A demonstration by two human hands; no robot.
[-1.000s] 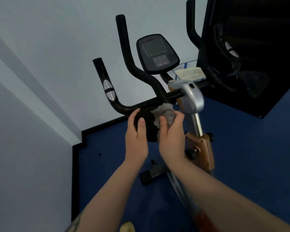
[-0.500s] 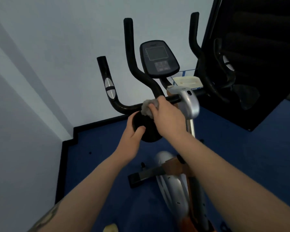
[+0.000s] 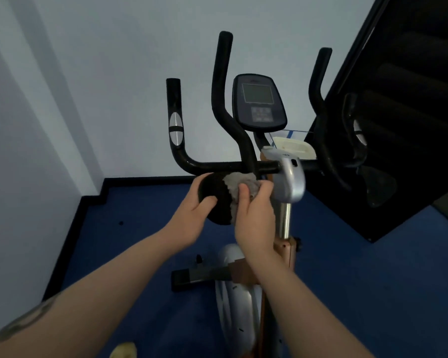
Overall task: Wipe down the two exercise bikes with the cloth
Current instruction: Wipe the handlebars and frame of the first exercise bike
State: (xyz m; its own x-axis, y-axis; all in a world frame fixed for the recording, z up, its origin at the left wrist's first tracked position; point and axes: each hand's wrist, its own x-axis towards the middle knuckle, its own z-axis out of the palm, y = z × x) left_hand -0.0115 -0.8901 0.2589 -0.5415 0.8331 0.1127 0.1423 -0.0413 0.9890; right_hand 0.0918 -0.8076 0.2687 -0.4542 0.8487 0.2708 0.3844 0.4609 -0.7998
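An exercise bike stands in front of me with black handlebars point(image 3: 217, 166), a dark console point(image 3: 259, 102) and a silver stem cover point(image 3: 291, 177). Below the crossbar hangs a round black pad point(image 3: 214, 187). My left hand point(image 3: 192, 215) grips the pad's left edge, thumb on its face. My right hand point(image 3: 255, 218) holds a crumpled grey cloth point(image 3: 239, 183) and presses it against the pad's right side. A second bike is not in view.
A pale wall stands close behind the bike, with a black skirting along the blue carpet point(image 3: 114, 241). A large black panel point(image 3: 411, 99) rises at the right. A clear bin with a cream item point(image 3: 292, 146) sits behind the stem. The bike's silver flywheel housing point(image 3: 233, 301) is below my arms.
My right hand has brought the cloth down from the crossbar onto the black pad's face. My left hand has stayed on the pad's edge.
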